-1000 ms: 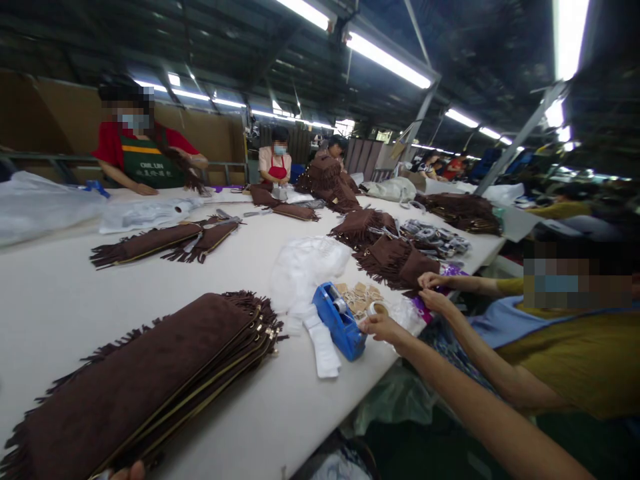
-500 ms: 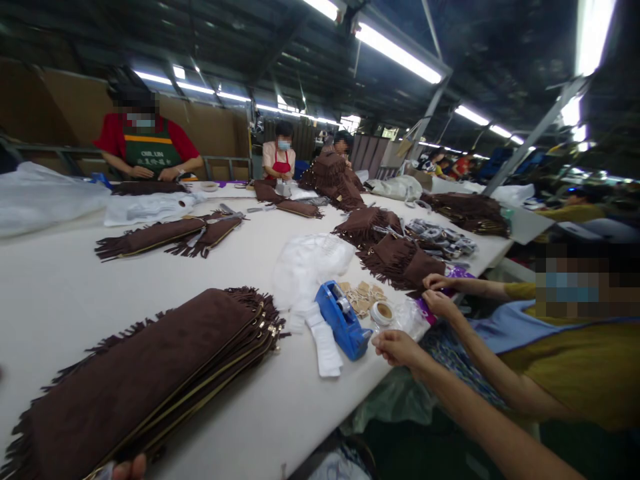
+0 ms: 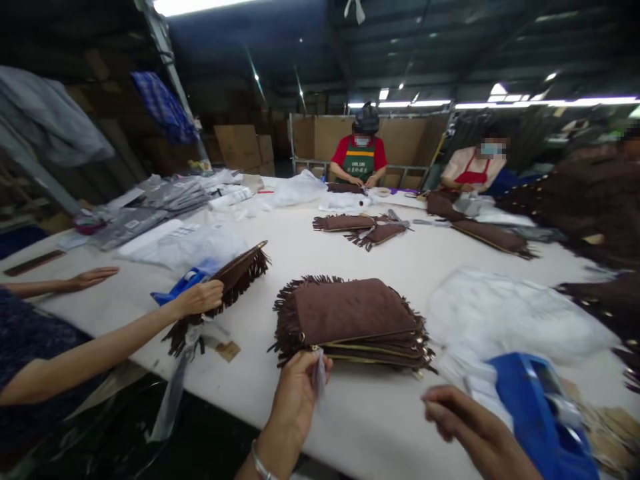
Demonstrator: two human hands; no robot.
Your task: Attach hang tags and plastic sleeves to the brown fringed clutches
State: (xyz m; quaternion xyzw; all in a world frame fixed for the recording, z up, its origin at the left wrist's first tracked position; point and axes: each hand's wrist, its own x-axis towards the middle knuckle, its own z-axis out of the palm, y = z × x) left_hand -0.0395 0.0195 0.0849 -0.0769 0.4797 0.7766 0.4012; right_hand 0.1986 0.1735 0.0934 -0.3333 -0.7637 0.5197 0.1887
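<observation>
A stack of brown fringed bags (image 3: pixel 350 313) with gold zippers lies on the white table in front of me. My left hand (image 3: pixel 295 390), with a bangle at its wrist, pinches a wrapped zipper pull (image 3: pixel 319 373) at the front corner of the top bag. My right hand (image 3: pixel 467 423) is raised to the right of the stack, its thumb and fingers pressed together; anything between the fingertips is too small to tell. Just right of it stands a blue tape dispenser (image 3: pixel 543 413), with white strips (image 3: pixel 487 390) beside it.
At the left, a person's hand (image 3: pixel 203 297) grips another fringed bag (image 3: pixel 243 270) by a second blue dispenser (image 3: pixel 180 287). Clear plastic (image 3: pixel 515 313) lies behind my right hand. Two people work across the table, near more bags (image 3: pixel 345 223).
The view has swung left. My right hand has moved from the tape dispenser's tip toward the stack. My left hand, barely visible before, now shows at the bag's zipper pull.
</observation>
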